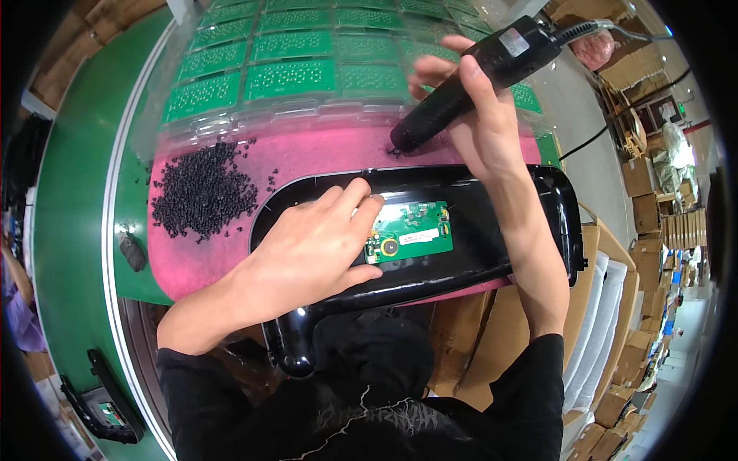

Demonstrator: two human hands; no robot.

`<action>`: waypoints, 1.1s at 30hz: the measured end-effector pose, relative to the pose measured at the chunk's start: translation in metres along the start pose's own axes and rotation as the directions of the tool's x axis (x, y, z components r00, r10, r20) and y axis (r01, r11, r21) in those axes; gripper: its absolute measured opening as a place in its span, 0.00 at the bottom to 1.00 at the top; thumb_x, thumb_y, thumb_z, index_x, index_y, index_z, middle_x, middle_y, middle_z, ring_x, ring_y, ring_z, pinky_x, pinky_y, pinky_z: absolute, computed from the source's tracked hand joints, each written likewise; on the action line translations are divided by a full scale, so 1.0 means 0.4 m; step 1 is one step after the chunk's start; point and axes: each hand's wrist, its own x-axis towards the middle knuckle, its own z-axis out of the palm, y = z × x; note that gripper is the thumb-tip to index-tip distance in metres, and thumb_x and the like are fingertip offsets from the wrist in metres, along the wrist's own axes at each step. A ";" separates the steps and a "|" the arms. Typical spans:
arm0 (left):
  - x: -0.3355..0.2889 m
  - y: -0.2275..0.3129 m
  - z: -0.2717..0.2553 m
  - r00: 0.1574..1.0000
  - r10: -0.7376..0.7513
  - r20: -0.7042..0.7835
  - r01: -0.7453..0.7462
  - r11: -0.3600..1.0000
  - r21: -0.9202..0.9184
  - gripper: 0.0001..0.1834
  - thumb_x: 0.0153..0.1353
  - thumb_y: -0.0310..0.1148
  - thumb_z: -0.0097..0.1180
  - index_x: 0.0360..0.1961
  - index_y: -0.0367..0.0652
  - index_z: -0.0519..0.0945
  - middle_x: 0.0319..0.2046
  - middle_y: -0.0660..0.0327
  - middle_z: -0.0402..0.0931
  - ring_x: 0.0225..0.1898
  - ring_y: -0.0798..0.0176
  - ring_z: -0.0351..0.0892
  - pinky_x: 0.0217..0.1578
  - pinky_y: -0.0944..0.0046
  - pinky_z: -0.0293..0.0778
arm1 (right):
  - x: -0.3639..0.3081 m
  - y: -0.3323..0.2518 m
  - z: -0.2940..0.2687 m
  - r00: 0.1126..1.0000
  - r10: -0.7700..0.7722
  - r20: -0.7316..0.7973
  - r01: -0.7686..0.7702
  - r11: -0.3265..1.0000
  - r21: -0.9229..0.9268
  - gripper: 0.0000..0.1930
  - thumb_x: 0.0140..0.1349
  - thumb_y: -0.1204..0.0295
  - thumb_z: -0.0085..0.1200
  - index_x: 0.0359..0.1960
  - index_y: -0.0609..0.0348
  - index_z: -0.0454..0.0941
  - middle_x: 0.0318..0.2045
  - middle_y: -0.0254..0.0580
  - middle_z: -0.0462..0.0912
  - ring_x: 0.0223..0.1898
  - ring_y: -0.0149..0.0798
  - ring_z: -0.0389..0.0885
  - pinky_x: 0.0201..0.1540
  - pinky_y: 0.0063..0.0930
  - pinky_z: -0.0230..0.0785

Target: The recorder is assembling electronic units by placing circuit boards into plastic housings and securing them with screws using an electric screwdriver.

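Observation:
A green circuit board [419, 224] with a small round part and a white label lies inside a long, glossy black plastic housing [477, 265]. My left hand [315, 238] rests over the board's left end, fingers curled at its upper edge and thumb by its lower corner. Above the housing, my right hand [488, 131] holds a corded black electric screwdriver [453, 96], thumb across its body and some fingers loosely extended. The tool slants, its lower end down at the pink mat [338, 138]. Small dark bits lie by that end; its tip is hard to make out.
A heap of small black screws [201, 190] sits on the mat's left side. Clear trays of green boards [288, 77] stand behind it. Another black housing [104, 399] lies at lower left. Cardboard boxes [642, 211] line the right; a person's sleeve [21, 315] shows far left.

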 end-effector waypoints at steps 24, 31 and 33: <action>0.020 -0.032 -0.028 0.941 0.314 -0.128 -0.323 0.718 -0.616 0.12 0.58 0.31 0.64 0.36 0.32 0.79 0.31 0.52 0.78 0.33 0.49 0.79 0.37 0.55 0.75 | -0.199 -0.173 0.108 0.901 -0.242 0.360 0.067 0.898 0.435 0.22 0.59 0.51 0.65 0.36 0.52 0.67 0.17 0.28 0.77 0.14 0.25 0.74 0.20 0.20 0.67; 0.021 -0.027 -0.020 0.888 0.348 -0.299 -0.396 0.911 -0.116 0.10 0.50 0.25 0.67 0.33 0.35 0.79 0.25 0.56 0.76 0.29 0.52 0.78 0.33 0.57 0.74 | -0.229 -0.159 0.132 0.924 -0.263 0.277 0.195 0.949 0.249 0.26 0.57 0.44 0.63 0.37 0.51 0.66 0.18 0.26 0.74 0.14 0.25 0.69 0.23 0.23 0.60; 0.023 -0.022 -0.012 0.870 0.314 -0.380 -0.384 0.915 -0.122 0.10 0.49 0.24 0.67 0.32 0.35 0.80 0.24 0.56 0.76 0.28 0.52 0.79 0.31 0.59 0.74 | -0.239 -0.171 0.134 0.932 -0.292 0.216 0.242 0.942 0.232 0.25 0.58 0.45 0.62 0.37 0.51 0.65 0.18 0.25 0.74 0.16 0.25 0.70 0.25 0.23 0.61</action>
